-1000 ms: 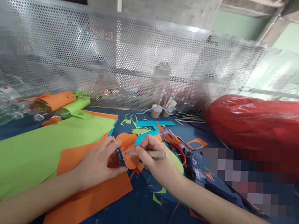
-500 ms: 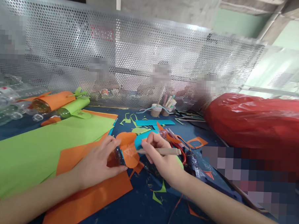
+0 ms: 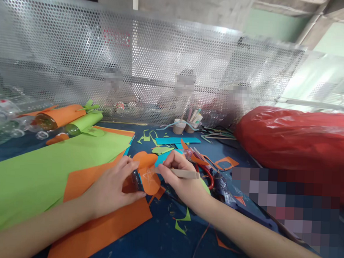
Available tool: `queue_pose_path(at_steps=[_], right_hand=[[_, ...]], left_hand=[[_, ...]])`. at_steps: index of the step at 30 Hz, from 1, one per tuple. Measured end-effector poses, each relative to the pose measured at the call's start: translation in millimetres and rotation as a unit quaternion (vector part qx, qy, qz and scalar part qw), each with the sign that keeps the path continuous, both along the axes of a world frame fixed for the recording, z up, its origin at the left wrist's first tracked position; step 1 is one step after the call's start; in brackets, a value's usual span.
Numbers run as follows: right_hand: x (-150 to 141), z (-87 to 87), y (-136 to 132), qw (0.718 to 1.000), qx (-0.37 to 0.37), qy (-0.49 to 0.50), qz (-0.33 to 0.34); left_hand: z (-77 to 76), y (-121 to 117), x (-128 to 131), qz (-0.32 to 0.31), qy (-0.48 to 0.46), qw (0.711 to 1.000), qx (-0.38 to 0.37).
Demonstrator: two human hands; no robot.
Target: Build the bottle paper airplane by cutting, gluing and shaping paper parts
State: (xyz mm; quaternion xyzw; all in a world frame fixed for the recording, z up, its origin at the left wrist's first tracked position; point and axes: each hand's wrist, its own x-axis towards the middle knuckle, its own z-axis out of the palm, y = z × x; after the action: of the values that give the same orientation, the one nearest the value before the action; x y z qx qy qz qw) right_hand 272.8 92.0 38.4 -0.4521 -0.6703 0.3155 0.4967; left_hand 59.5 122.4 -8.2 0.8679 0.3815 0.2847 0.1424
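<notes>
My left hand (image 3: 112, 189) curls round the end of a clear plastic bottle (image 3: 136, 179) lying on its side, which is wrapped in blue paper (image 3: 164, 158). At this end of the bottle sits an orange paper cutout (image 3: 151, 184) with rounded lobes, a star outline drawn on it in pale lines. Pinched in my right hand (image 3: 185, 184) is a beige marker (image 3: 187, 174), its tip on or just over the star's right side; my fingers partly hide the tip. Beneath my left forearm lies an orange paper sheet (image 3: 107, 232).
Green paper (image 3: 44, 173) covers the left side. Paper-wrapped bottles (image 3: 65, 116) lie behind it. Red-handled scissors (image 3: 211, 180), a dark blue tool (image 3: 224, 192) and paper scraps (image 3: 182, 224) are right of my work. A red plastic bag (image 3: 297, 142) bulges at right; cups of markers (image 3: 179, 126) stand behind.
My right hand and the marker have shifted slightly left, and the marker's tip is now further over the star. My left hand keeps its hold on the bottle.
</notes>
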Motion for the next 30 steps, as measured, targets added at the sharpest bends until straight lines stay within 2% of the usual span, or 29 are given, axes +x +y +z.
queue_pose_path(at_steps=[30], right_hand=[[-2.8,2.7,-2.8,1.000,-0.015,-0.021,-0.002]], left_hand=[[-1.2,1.1,-1.3,-0.001,-0.007,1.000,0.004]])
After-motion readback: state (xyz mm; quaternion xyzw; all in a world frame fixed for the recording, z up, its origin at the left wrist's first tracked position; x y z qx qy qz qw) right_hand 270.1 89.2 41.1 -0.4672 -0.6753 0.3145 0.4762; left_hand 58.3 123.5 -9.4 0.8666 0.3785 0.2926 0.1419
